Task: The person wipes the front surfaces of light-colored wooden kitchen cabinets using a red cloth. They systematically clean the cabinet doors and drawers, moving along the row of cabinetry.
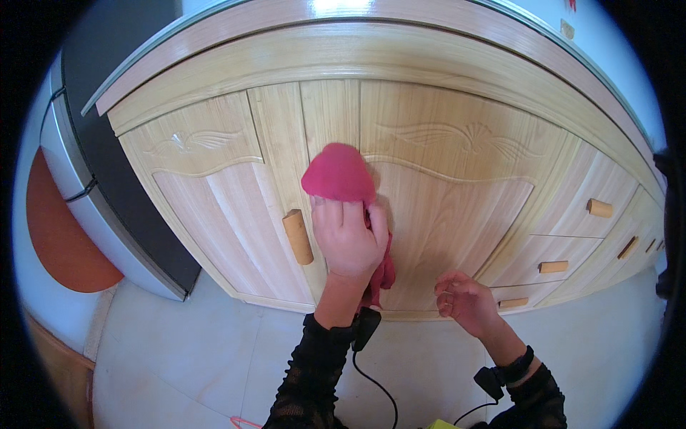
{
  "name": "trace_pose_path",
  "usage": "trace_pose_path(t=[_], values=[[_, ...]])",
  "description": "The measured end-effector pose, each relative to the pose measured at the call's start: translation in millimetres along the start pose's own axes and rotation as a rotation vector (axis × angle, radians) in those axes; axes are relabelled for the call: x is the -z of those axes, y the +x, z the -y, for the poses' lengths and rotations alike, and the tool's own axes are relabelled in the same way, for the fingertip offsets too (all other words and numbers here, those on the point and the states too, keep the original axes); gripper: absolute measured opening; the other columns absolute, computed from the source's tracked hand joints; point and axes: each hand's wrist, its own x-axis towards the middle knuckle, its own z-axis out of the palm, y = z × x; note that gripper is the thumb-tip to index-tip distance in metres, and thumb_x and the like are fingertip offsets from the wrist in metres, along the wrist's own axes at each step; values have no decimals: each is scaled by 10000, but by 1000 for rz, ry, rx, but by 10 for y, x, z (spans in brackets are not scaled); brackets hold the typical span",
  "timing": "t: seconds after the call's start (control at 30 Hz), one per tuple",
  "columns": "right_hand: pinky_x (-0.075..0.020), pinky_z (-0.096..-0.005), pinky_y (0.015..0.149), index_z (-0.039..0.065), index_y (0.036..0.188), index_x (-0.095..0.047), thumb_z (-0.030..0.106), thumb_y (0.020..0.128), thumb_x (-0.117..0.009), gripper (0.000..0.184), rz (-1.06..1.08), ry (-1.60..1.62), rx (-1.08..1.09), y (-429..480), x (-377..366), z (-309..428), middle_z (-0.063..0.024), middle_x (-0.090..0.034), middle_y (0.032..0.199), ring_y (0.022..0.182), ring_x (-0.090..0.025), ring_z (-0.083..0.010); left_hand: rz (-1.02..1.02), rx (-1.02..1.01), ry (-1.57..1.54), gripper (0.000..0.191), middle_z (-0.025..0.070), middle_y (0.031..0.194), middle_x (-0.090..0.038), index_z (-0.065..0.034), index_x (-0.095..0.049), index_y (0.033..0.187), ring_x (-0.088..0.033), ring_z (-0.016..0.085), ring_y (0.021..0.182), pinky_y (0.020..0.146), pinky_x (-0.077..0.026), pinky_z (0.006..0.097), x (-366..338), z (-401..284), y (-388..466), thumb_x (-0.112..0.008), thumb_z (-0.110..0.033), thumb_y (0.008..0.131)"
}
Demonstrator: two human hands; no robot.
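Note:
My left hand (pixel 348 238) grips a bright pink cloth (pixel 338 172) and presses it against the front of a pale wooden cabinet. The cloth spreads above the fingertips, and a loose end hangs below, partly behind the wrist. It lies over the left edge of a wide cabinet door (pixel 445 220) with a carved leaf-like relief. Just left of the hand is the wooden handle (pixel 298 237) of a narrower door (pixel 230 230). My right hand (pixel 470 304) holds nothing; its fingers are loosely curled and apart, in front of the wide door's lower right part.
A countertop (pixel 343 9) overhangs the cabinet. Drawers with wooden handles (pixel 599 208) run along the right. At the left stands a dark-sided refrigerator (pixel 128 204). Light floor tiles (pixel 214 354) lie below. Thin black cables (pixel 387 389) hang from devices strapped to both my wrists.

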Motion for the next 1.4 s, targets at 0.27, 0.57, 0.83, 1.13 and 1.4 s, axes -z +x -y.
trace_pose_path(t=[0.27, 0.57, 0.83, 1.13, 1.4], values=[[-472, -286, 664, 74, 1051, -575, 168, 872, -586, 203, 24, -188, 37, -19, -200, -162, -40, -617, 910, 765, -601, -152, 28, -31, 40, 239, 193, 966, -574, 2, -620, 983, -549, 399, 894, 877, -426, 508, -31, 62, 11, -631, -88, 761], [-467, -267, 655, 62, 1063, -552, 181, 889, -564, 211, 135, -216, 134, 163, -391, 57, -43, -618, 927, 772, -601, -141, 79, -35, -78, 265, 220, 1056, -572, 11, -611, 1037, -533, 424, 990, 942, -397, 502, -43, 10, 74, -590, -75, 788], [-469, -266, 662, 72, 1074, -562, 178, 888, -567, 215, 223, -191, 219, 324, -560, 182, -38, -615, 931, 773, -600, -133, 130, -146, 34, 300, 205, 1075, -603, 15, -631, 1061, -568, 405, 1015, 968, -410, 514, -92, -160, -52, -624, -80, 776], [-503, -321, 791, 66, 1216, -510, 190, 883, -644, 379, 166, -536, 498, 485, -551, 44, -79, -608, 1035, 861, -620, -184, 101, -79, 12, 334, 241, 1062, -565, 49, -574, 1095, -518, 452, 1012, 898, -417, 493, -123, -281, 161, -577, -29, 769], [-524, -308, 751, 18, 1228, -519, 252, 896, -659, 429, 293, -754, 302, 517, -686, -273, -79, -653, 986, 842, -647, -173, 139, 20, -45, 233, 214, 950, -555, 34, -577, 1007, -525, 425, 888, 788, -426, 483, -127, -280, 177, -573, -36, 784]])
